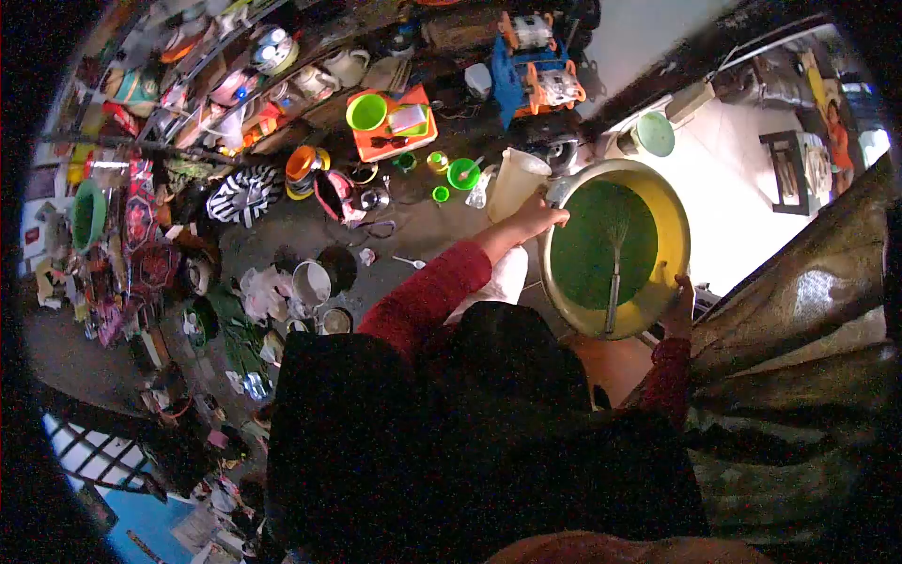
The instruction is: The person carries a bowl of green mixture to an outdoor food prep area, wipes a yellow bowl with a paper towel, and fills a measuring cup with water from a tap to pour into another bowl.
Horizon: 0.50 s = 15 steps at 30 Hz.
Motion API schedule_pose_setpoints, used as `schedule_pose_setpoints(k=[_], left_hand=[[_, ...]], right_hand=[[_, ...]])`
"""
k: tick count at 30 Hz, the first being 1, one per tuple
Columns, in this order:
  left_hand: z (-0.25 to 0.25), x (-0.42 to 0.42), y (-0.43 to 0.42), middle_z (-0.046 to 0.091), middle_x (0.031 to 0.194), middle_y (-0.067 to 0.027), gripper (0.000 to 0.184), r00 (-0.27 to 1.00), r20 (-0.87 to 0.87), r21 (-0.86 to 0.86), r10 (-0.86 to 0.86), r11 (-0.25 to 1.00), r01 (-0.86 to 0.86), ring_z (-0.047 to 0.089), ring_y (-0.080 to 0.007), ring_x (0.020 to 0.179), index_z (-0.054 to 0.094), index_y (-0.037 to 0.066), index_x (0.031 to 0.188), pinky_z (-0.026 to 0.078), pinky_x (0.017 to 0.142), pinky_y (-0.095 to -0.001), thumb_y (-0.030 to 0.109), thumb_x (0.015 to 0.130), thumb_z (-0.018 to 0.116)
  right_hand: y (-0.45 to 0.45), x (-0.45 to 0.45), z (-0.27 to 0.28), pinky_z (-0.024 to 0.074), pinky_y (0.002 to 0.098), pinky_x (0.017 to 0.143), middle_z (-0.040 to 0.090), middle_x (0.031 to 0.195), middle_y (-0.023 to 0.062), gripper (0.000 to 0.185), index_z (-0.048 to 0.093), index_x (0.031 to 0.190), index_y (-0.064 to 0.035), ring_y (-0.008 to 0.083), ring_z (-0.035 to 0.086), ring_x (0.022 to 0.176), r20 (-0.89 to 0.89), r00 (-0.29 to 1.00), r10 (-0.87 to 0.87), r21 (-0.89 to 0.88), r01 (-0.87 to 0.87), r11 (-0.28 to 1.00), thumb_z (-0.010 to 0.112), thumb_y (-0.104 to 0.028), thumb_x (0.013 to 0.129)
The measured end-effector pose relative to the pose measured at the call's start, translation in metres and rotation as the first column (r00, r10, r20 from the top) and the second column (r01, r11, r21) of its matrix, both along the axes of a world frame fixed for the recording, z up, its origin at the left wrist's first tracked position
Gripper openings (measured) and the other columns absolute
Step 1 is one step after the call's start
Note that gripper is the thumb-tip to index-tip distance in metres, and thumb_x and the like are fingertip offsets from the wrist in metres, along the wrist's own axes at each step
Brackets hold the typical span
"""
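A large round basin (672, 230) with a yellowish inner wall is held up in front of me. Green liquid (578, 240) covers its bottom, and a metal whisk (614, 282) lies in it, handle towards me. My left hand (538, 218) grips the basin's left rim. On the lower right side, my right hand (680, 308) is closed around the edge, its fingers partly hidden. Just beyond my left hand stands a cream-coloured pitcher (517, 183).
An orange tray (413, 146) with a green bowl (366, 112) lies ahead on the left. Small green cups (463, 174) stand nearer. A striped black-and-white item (244, 195) and a white tub (311, 282) are at left. Brown cloth (799, 282) hangs at right.
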<state>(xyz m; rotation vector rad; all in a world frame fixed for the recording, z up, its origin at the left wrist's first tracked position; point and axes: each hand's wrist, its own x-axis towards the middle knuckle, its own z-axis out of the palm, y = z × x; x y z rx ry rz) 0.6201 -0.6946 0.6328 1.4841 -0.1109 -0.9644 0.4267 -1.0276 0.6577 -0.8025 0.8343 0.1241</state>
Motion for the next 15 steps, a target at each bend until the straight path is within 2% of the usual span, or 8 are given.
schedule_pose_setpoints(k=[3,4,6,9,11,13,14,15], left_hand=[[0.02,0.009,-0.047,0.054,0.071,-0.0062,0.043,0.991,-0.026,-0.033,0.133,0.99,-0.133,0.05,-0.0141,0.062,0.048,-0.001,0.094,0.042,0.055,-0.0293,0.019,0.06,0.065],[0.017,0.014,-0.065,0.054,0.074,-0.0087,0.046,0.994,-0.029,-0.009,0.104,0.995,-0.104,0.052,-0.0167,0.065,0.047,-0.003,0.097,0.043,0.058,-0.0303,0.017,0.06,0.064],[0.009,0.027,-0.1,0.054,0.075,-0.0094,0.047,1.0,0.018,-0.03,0.006,1.0,-0.005,0.052,-0.0175,0.066,0.047,-0.004,0.098,0.043,0.059,-0.0306,0.017,0.06,0.063],[0.0,0.029,-0.156,0.055,0.076,-0.0108,0.046,0.99,0.132,-0.088,-0.049,0.994,0.06,0.052,-0.0201,0.067,0.048,-0.006,0.096,0.044,0.06,-0.0313,0.017,0.059,0.063],[-0.006,0.036,-0.194,0.055,0.077,-0.0113,0.043,0.984,0.105,-0.083,-0.141,0.985,0.15,0.053,-0.0205,0.068,0.048,-0.007,0.093,0.045,0.061,-0.0314,0.016,0.059,0.062],[0.014,0.041,-0.233,0.055,0.078,-0.0125,0.047,0.969,0.164,0.081,-0.185,0.981,0.174,0.053,-0.021,0.07,0.047,-0.007,0.095,0.045,0.063,-0.0319,0.017,0.059,0.063],[0.024,0.048,-0.252,0.055,0.083,-0.0158,0.056,0.941,0.086,0.03,-0.328,0.945,0.326,0.054,-0.0225,0.075,0.041,-0.008,0.102,0.045,0.066,-0.0325,0.019,0.058,0.064],[0.022,0.05,-0.272,0.055,0.083,-0.0158,0.056,0.929,0.075,0.018,-0.363,0.932,0.363,0.054,-0.0225,0.075,0.041,-0.008,0.102,0.045,0.066,-0.0325,0.019,0.058,0.064]], right_hand=[[-0.032,-0.008,0.005,0.0478,0.037,0.079,0.055,0.106,0.009,0.046,0.048,0.115,-0.0068,0.0248,0.056,0.091,0.028,0.998,-0.062,-0.112,0.065,0.992,0.054,-0.029,0.075],[-0.037,-0.01,0.01,0.0478,0.037,0.079,0.055,0.106,0.009,0.046,0.048,0.115,-0.0068,0.0248,0.056,0.091,0.027,0.996,-0.091,-0.122,0.093,0.988,0.054,-0.029,0.075],[-0.024,-0.01,0.026,0.0486,0.0349,0.075,0.056,0.103,0.0095,0.045,0.049,0.114,-0.0082,0.0237,0.057,0.086,0.201,0.979,0.042,-0.608,0.091,0.788,0.054,-0.032,0.076],[-0.083,-0.017,0.031,0.0484,0.0322,0.071,0.056,0.103,0.0082,0.047,0.049,0.115,-0.0103,0.0218,0.058,0.083,-0.146,0.975,-0.166,-0.142,0.145,0.979,0.055,-0.033,0.074],[-0.111,-0.035,0.009,0.0488,0.0337,0.072,0.057,0.101,0.0083,0.045,0.05,0.113,-0.009,0.022,0.058,0.083,-0.097,0.951,-0.295,-0.111,0.284,0.952,0.055,-0.029,0.074],[-0.145,-0.053,-0.007,0.0493,0.0352,0.074,0.059,0.099,0.0085,0.043,0.051,0.112,-0.0077,0.0222,0.059,0.084,0.022,0.916,-0.4,-0.186,0.397,0.899,0.055,-0.025,0.073],[-0.161,-0.066,-0.017,0.0495,0.0359,0.075,0.059,0.099,0.0086,0.042,0.051,0.111,-0.0071,0.0223,0.059,0.084,0.07,0.9,-0.431,-0.213,0.436,0.875,0.055,-0.023,0.073],[-0.157,-0.056,0.008,0.0498,0.0363,0.073,0.06,0.098,0.0092,0.04,0.052,0.11,-0.0069,0.0229,0.06,0.082,-0.005,0.894,-0.449,-0.051,0.448,0.893,0.055,-0.022,0.073]])
